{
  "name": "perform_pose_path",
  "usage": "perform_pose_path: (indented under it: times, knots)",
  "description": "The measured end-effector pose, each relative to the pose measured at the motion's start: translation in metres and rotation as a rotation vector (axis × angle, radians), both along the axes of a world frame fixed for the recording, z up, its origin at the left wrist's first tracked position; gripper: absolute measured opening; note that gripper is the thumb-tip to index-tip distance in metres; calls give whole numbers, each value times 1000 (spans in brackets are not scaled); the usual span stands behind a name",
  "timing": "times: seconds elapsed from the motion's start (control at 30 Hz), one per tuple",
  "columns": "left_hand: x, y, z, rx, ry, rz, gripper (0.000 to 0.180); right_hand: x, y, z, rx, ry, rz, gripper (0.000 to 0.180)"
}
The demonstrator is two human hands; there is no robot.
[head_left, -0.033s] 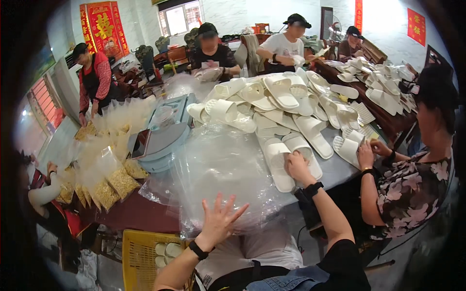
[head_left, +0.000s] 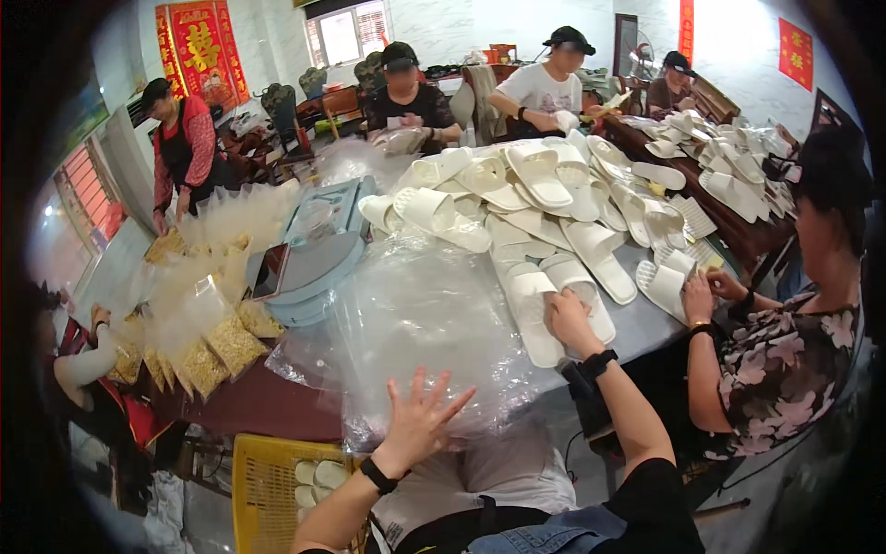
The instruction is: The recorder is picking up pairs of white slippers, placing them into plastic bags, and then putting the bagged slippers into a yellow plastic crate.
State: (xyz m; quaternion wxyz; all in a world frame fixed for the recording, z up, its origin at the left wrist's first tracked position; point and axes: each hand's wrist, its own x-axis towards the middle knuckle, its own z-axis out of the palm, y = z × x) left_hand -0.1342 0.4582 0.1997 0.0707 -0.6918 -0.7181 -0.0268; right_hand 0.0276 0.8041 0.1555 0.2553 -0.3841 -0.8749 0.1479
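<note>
My left hand (head_left: 424, 414) lies with fingers spread on a stack of clear plastic bags (head_left: 420, 309) at the table's near edge. To its right, my right hand (head_left: 569, 320) grips a pair of white slippers (head_left: 532, 300) side by side, thumb and fingers curled at their straps. The fingertips are partly hidden inside the slippers. Just beyond lies a large heap of white slippers (head_left: 544, 180), spread across the table.
Bags of yellow pieces (head_left: 231, 342) stand at the left. Beside them is a light blue machine (head_left: 318, 277) with a phone (head_left: 269, 270) on it. A yellow crate (head_left: 263, 499) holding slippers is below. Several people sit or stand around, one close on my right.
</note>
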Motion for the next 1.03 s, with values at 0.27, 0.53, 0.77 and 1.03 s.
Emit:
perform_pose_path:
  times: [0.27,0.53,0.77,1.03]
  knots:
    - [-23,-17,22,36,-309,-7,101,69,-30,31,-112,482,73,9]
    - [-56,-24,12,146,-482,-89,54,136,-91,64,-600,959,75,28]
    - [-39,-15,32,170,-440,-41,45,159,-133,55,-601,979,75,51]
    - [-43,-26,25,262,-767,389,46,151,-149,49,-525,971,122,58]
